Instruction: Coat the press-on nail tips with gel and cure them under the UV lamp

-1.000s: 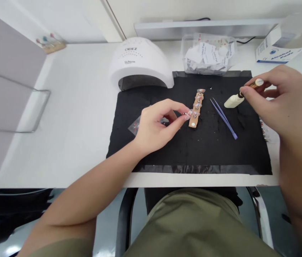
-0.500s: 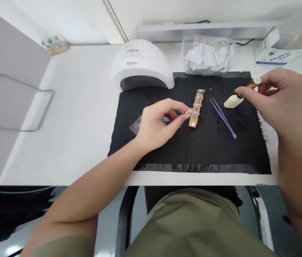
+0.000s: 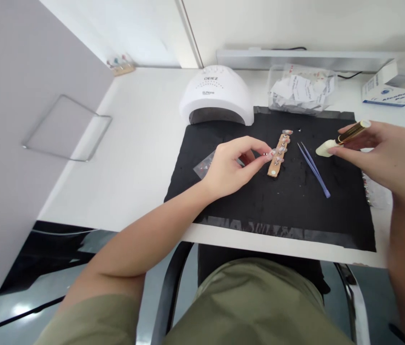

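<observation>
On the black mat (image 3: pixel 260 201) lies a tan wooden strip (image 3: pixel 279 155) carrying several small decorated nail tips. My left hand (image 3: pixel 233 165) is curled beside the strip's near end, thumb and forefinger pinched on a small nail tip right against it. My right hand (image 3: pixel 378 153) is closed on a gold-capped brush handle (image 3: pixel 351 132), held at the mouth of a small cream bottle (image 3: pixel 325 148) that lies on the mat. Purple tweezers (image 3: pixel 313 168) rest between the strip and the bottle.
A white dome nail lamp (image 3: pixel 216 93) stands at the mat's back left. A clear tub of paper packets (image 3: pixel 301 88) and a blue-and-white box (image 3: pixel 391 88) sit behind. A small clear bag (image 3: pixel 204 166) lies left of my hand. A grey panel with a wire frame (image 3: pixel 65 129) rises at left.
The view has swung left and down. My right hand has tilted the brush handle lower over the bottle. My left hand keeps its pinch at the strip.
</observation>
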Action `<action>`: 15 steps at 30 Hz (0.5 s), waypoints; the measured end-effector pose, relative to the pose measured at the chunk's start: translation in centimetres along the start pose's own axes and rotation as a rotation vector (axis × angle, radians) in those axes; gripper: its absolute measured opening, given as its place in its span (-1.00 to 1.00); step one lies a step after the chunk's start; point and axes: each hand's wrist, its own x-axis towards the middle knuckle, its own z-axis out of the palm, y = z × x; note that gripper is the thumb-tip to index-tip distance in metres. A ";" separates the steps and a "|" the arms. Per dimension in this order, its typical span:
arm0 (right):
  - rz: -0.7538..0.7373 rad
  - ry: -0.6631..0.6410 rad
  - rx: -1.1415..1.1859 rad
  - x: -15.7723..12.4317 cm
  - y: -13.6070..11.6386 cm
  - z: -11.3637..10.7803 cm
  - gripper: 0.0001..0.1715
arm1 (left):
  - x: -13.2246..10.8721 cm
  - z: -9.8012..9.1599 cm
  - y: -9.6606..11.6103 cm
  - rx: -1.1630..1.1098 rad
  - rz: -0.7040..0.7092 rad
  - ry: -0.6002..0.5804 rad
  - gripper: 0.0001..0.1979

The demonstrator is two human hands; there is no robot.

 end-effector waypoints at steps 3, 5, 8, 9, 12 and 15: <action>0.023 0.064 0.043 0.1 0.1 0.2 -0.49 | 0.0 0.0 0.0 -0.024 0.019 0.003 -0.96; 0.036 0.111 0.058 0.2 0.5 0.3 -0.37 | 0.0 0.1 0.0 -0.031 0.023 0.001 -0.96; 0.051 0.178 0.031 0.5 1.1 0.4 -0.27 | 0.0 0.1 0.0 -0.021 0.007 -0.001 -0.95; 0.064 0.198 0.012 0.6 1.3 0.5 -0.24 | 0.0 0.1 0.0 -0.020 0.004 -0.001 -0.94; 0.110 0.216 -0.032 0.8 2.0 0.5 -0.12 | 0.0 0.1 0.0 -0.023 0.002 0.001 -0.93; 0.059 0.240 -0.045 1.0 2.4 0.3 0.15 | 0.0 0.1 -0.1 -0.011 -0.008 0.000 -0.92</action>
